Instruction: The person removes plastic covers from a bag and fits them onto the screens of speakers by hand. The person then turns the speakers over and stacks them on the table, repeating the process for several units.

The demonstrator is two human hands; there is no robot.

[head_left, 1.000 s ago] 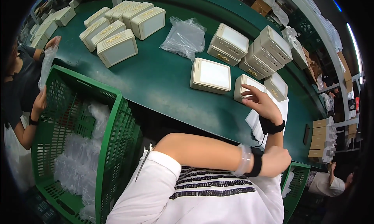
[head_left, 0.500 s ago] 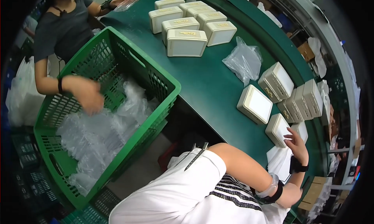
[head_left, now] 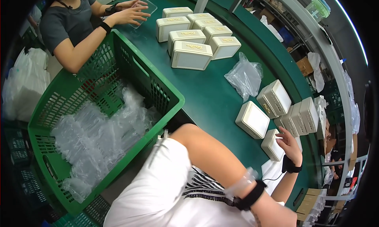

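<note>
One right hand [head_left: 290, 146], fingers loosely spread, rests on a cream rectangular box [head_left: 272, 145] without gripping it. Its lid looks smooth and round-cornered. Whether the left hand is open cannot be told; it is hidden.

**Boxes on the table, crate off its near edge**

A cluster of boxes [head_left: 197, 37] sits at twelve o'clock on the table [head_left: 213, 96]. A plastic bag [head_left: 245, 75] lies at two, more boxes [head_left: 284, 108] at three. The crate [head_left: 98, 120], holding bags [head_left: 94, 136], stands at nine.
</note>
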